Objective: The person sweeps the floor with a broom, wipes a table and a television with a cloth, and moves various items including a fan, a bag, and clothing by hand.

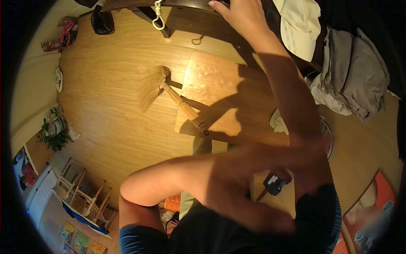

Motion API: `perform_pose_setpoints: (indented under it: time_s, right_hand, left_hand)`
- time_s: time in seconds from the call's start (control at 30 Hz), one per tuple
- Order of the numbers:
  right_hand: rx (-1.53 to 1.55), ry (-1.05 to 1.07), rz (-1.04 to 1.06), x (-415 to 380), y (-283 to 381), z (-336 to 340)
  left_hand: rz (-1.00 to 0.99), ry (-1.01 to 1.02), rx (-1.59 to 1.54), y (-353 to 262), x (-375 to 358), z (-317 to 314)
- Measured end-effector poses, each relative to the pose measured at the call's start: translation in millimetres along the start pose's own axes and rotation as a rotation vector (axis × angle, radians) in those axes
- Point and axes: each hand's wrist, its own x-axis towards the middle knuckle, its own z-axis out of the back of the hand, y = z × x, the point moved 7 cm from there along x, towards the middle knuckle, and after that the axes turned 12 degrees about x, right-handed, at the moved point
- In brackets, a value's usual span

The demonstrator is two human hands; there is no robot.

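Observation:
My right hand (242, 13) reaches to the dark table (190, 5) at the top edge. Its thumb points left beside a small dark patch; the other fingers are mostly cut off. My left arm crosses in front of my body, and my left hand (249, 182) is blurred near my right upper arm, its grip unclear. A short straw broom (185, 106) lies with its handle on a low wooden table (220, 84) and its bristles past the left edge.
A cord loop (158, 21) hangs from the dark table. At the right are a white cap (299, 31), grey clothing (355, 70) and a round fan-like grille (326, 137). Wooden stools (82, 199), a plant (57, 139) and a black bag (102, 23) stand left.

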Motion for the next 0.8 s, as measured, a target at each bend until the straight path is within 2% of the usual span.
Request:
perform_pose_setpoints:
  time_s: [0.03,0.07,0.13,0.17,0.2,0.23,0.27,0.3,0.37,0.4,0.43,0.47,0.53,0.6,0.67,0.7,0.77,0.8]
  right_hand:
    - [0.096,-0.073,0.138,-15.0,-4.3,1.9]
    - [0.183,-0.146,0.272,-38.7,-15.4,2.0]
    - [0.325,-0.118,0.248,-115.0,-38.4,3.8]
    - [0.301,-0.031,0.093,-163.9,-58.1,-4.9]
    - [0.225,0.042,0.019,-214.2,-86.3,-21.5]
    - [0.152,0.114,-0.052,-262.7,-118.7,-36.8]
    - [0.103,0.149,-0.138,-307.2,-147.9,-38.7]
    - [0.055,0.181,-0.222,-347.9,-183.7,-40.3]
    - [-0.160,0.182,-0.525,-439.4,-281.6,-43.3]
    - [-0.155,0.184,-0.540,-457.7,-300.3,-38.4]
    - [-0.241,0.245,-0.670,-477.7,-322.9,-36.4]
    - [-0.325,0.313,-0.800,-499.5,-341.1,-41.2]
    - [-0.310,0.306,-0.799,-518.6,-366.3,-66.1]
    - [-0.284,0.307,-0.793,-527.9,-380.2,-93.5]
    - [-0.390,0.029,-0.707,-506.9,-380.5,-86.5]
    - [-0.390,0.033,-0.709,-490.6,-386.6,-95.9]
    - [-0.396,-0.225,-0.734,-451.7,-380.2,-102.6]
    - [-0.270,-0.168,-0.821,-414.2,-362.6,-113.5]
  left_hand:
    - [0.232,-0.010,0.106,14.9,-18.6,15.6]
    - [0.306,-0.156,0.181,34.1,-43.2,38.4]
    - [0.535,-0.748,0.301,61.0,-104.7,107.1]
    - [0.614,-1.110,0.498,69.9,-152.2,136.7]
    - [0.717,-1.320,0.515,88.9,-197.7,155.1]
    - [0.894,-1.323,0.638,103.2,-221.9,161.7]
    - [0.990,-1.337,0.612,121.9,-245.3,162.7]
    - [1.008,-1.365,0.548,139.3,-260.4,160.7]
    - [1.042,-1.384,0.485,166.0,-276.0,155.0]
    - [1.015,-1.123,1.060,161.1,-261.0,156.7]
    - [0.926,-0.779,1.590,165.2,-237.1,148.6]
    - [0.942,-0.760,1.592,177.6,-236.7,148.6]
    - [0.672,-0.679,1.806,187.6,-215.9,139.8]
    - [0.647,-0.701,1.735,194.9,-211.1,143.9]
    - [0.534,-0.716,1.511,200.3,-213.2,149.1]
    - [0.520,-0.815,1.423,196.9,-221.0,154.5]
    - [0.561,-0.862,1.423,185.8,-226.0,155.5]
    - [0.592,-0.916,1.430,176.3,-227.0,157.6]
